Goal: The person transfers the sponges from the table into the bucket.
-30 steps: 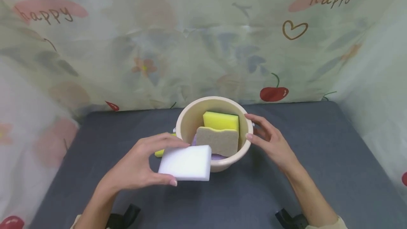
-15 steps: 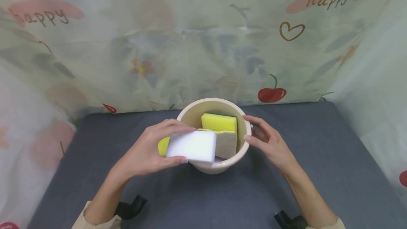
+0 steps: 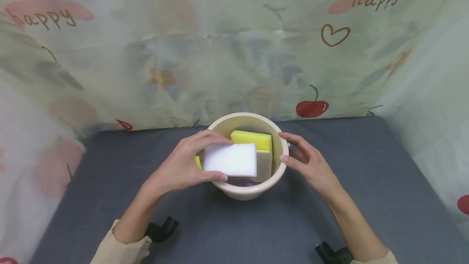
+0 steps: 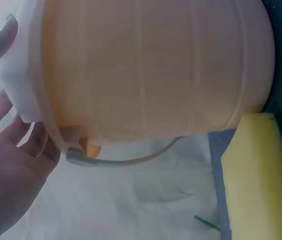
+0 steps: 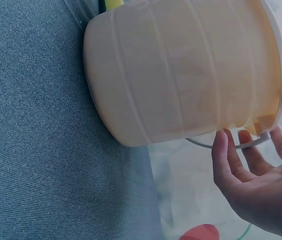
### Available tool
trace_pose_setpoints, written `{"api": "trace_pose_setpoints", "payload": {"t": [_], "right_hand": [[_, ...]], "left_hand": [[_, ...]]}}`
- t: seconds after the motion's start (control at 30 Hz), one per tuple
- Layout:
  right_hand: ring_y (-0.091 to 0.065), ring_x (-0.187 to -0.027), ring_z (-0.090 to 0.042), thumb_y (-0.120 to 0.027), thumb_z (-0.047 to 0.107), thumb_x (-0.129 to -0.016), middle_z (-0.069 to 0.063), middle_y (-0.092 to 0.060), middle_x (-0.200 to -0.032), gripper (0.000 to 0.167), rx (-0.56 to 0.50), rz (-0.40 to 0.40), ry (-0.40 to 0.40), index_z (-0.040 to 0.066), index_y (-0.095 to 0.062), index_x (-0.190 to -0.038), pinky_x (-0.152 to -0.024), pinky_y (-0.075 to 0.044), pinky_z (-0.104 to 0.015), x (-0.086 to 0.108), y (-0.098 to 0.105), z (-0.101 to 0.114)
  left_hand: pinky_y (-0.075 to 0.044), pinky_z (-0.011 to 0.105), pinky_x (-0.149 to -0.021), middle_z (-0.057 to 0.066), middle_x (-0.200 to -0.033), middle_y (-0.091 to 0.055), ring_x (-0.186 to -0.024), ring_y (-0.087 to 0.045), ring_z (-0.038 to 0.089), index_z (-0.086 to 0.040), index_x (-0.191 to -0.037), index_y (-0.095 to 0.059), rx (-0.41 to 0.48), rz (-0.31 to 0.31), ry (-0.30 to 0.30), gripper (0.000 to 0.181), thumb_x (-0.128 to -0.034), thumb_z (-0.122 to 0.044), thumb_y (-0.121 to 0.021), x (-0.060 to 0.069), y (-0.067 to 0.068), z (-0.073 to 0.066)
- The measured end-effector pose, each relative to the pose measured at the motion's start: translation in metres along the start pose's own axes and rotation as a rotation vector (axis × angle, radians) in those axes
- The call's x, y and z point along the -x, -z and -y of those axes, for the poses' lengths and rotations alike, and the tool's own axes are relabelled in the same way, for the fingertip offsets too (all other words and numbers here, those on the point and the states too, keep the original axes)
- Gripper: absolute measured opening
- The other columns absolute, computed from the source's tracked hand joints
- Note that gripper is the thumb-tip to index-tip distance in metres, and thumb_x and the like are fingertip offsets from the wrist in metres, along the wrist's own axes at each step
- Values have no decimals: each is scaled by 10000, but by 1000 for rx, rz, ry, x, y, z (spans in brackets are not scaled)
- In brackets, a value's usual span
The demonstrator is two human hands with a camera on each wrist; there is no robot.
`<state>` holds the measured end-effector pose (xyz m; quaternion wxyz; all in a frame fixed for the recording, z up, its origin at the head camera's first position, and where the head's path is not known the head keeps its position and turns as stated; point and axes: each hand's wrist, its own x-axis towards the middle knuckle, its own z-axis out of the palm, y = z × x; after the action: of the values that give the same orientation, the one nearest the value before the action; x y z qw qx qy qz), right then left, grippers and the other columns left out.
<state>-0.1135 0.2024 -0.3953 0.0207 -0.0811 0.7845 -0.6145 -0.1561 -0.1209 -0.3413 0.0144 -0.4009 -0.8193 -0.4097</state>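
Note:
A cream bucket [image 3: 242, 192] stands upright on the dark table. My left hand [image 3: 181, 164] pinches a white sponge [image 3: 231, 160] between thumb and fingers, over the left part of the bucket's mouth. My right hand [image 3: 311, 166] holds the bucket's rim at the right, with its thumb at the edge and fingers by the grey handle [image 5: 253, 142]. Inside the bucket stand a yellow sponge [image 3: 253, 137] and, in front of it, a greyish-beige sponge [image 3: 264, 166], partly hidden by the white one. Something purple [image 3: 242, 182] shows lower down.
Another yellow sponge [image 4: 253, 175] lies on the table just left of the bucket, mostly hidden by the left hand in the head view. A patterned cloth [image 3: 212, 64] hangs behind the table's back edge.
My left hand has carried the white sponge up and to the right, from the bucket's front left to over its opening. The right hand keeps its place at the rim.

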Motion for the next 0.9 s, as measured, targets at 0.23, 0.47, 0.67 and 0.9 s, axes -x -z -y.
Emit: {"api": "trace_pose_setpoints", "payload": {"t": [0.23, 0.47, 0.67, 0.9], "right_hand": [[-531, -1258, -243, -663, 172, -964, 21, -439, -1486, 553, -3, 2, -15, 218, -460, -1476, -963, -459, -251, 0, 0, 3], [-540, -1245, -236, -653, 178, -973, 16, -437, -1491, 547, -9, 11, -20, 217, -454, -1481, -950, -463, -245, 0, -1, 3], [-543, -1242, -233, -656, 187, -972, 14, -439, -1489, 546, -17, 13, -20, 210, -455, -1479, -947, -466, -239, 0, -2, 3], [-525, -1264, -248, -657, 206, -973, 12, -431, -1494, 548, -23, 16, -30, 218, -454, -1482, -943, -467, -233, 1, -1, 3]], "left_hand": [[-516, 342, -826, -124, -1246, -591, -1125, -550, 108, -255, -1242, -679, -32, -25, -10, 624, -679, -355, -928, -10, -6, 3], [-524, 361, -842, -104, -1248, -591, -1137, -555, 107, -252, -1245, -681, -25, -31, -30, 649, -659, -358, -938, -15, -10, 5], [-520, 358, -850, -86, -1234, -602, -1123, -564, 113, -239, -1250, -683, -29, -30, -39, 673, -642, -359, -946, -17, -15, 7], [-519, 345, -853, -73, -1225, -604, -1115, -567, 113, -223, -1245, -688, -61, -29, -51, 683, -631, -362, -951, -19, -18, 9]]}}
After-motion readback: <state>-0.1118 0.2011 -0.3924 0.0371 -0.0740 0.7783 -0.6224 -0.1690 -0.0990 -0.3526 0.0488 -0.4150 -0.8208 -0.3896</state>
